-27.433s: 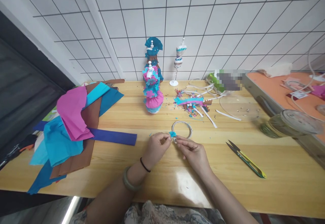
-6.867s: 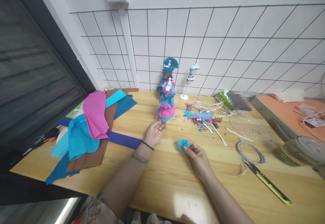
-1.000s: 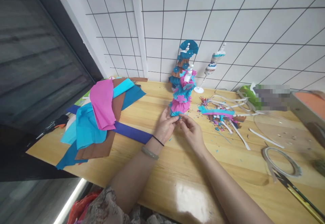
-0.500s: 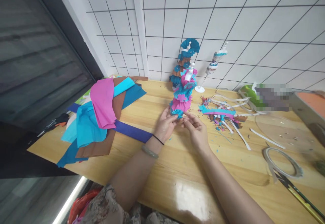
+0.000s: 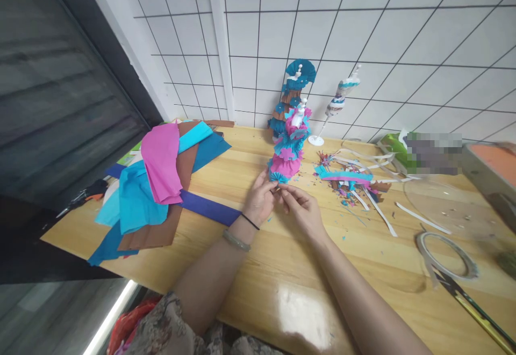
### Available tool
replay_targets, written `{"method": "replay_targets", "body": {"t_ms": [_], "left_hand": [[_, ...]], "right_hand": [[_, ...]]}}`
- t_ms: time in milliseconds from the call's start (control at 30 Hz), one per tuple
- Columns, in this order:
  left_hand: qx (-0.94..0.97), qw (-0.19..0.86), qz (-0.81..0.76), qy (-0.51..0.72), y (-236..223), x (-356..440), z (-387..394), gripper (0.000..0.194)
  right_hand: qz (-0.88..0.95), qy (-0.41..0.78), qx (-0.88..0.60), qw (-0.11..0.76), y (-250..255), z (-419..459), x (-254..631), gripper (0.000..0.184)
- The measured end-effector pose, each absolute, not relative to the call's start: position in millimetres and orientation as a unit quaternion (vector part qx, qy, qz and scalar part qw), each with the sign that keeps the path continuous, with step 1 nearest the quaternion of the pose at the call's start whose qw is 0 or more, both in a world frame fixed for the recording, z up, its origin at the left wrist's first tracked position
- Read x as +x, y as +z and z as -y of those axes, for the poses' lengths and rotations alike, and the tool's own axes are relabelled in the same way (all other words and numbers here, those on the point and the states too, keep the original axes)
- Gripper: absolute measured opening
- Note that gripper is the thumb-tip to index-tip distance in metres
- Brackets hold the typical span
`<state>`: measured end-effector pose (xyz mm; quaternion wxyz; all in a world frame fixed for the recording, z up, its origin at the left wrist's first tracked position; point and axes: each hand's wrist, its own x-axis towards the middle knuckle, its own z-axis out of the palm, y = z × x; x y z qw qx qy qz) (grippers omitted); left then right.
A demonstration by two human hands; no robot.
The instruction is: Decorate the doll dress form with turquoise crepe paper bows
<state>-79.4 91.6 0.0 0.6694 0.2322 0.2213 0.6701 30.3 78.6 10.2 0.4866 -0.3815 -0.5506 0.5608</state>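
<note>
Wooden tabletop (image 5: pixel 282 261): three mannequins (image 5: pixel 295 144), one blue fan (image 5: pixel 278 176) in the pinch of left hand (image 5: pixel 260 202) and right hand (image 5: pixel 305 211)

Sm mannequin (image 5: pixel 337 102) on wht stand (image 5: pixel 316 140) nr tiled wall (image 5: pixel 403 38); paper scraps (image 5: pixel 346 176) nrby; grn pkg (image 5: pixel 391 145) to R.

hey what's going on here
A person's left hand and right hand meet at the lower edge of a small pleated light-blue paper fan, in front of a white miniature mannequin dressed in pink and blue paper; which fingers grip it is hidden. A mannequin in teal and brown paper stands behind. A loose pile of coloured paper sheets lies to the left, and cut paper scraps to the right.
</note>
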Motion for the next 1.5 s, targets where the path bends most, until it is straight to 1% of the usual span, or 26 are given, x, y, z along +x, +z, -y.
{"method": "replay_targets", "body": {"t_ms": [300, 533, 800, 1100, 1300, 1500], "left_hand": [[0.23, 0.681, -0.201, 0.665, 0.0, -79.5, -91.2, 0.043], [0.195, 0.684, -0.2, 0.674, 3.0, -79.5, -91.8, 0.034], [0.185, 0.68, -0.192, 0.683, -3.6, -80.5, -93.5, 0.041], [0.21, 0.672, -0.196, 0.682, 0.2, -79.0, -92.0, 0.054], [0.201, 0.664, -0.237, 0.68, -1.4, -79.3, -94.4, 0.062], [0.191, 0.676, -0.222, 0.676, -0.8, -81.1, -95.4, 0.061]], "right_hand": [[0.519, 0.59, -0.368, 0.498, 2.1, -81.1, 27.8, 0.03], [0.505, 0.593, -0.373, 0.503, 5.0, -80.6, 28.7, 0.029], [0.481, 0.609, -0.365, 0.514, 9.4, -80.7, 31.7, 0.024], [0.48, 0.625, -0.349, 0.507, 9.6, -81.0, 28.6, 0.026], [0.479, 0.63, -0.349, 0.502, 7.2, -81.1, 28.3, 0.026], [0.463, 0.636, -0.353, 0.507, 6.3, -80.9, 31.0, 0.028]]}}
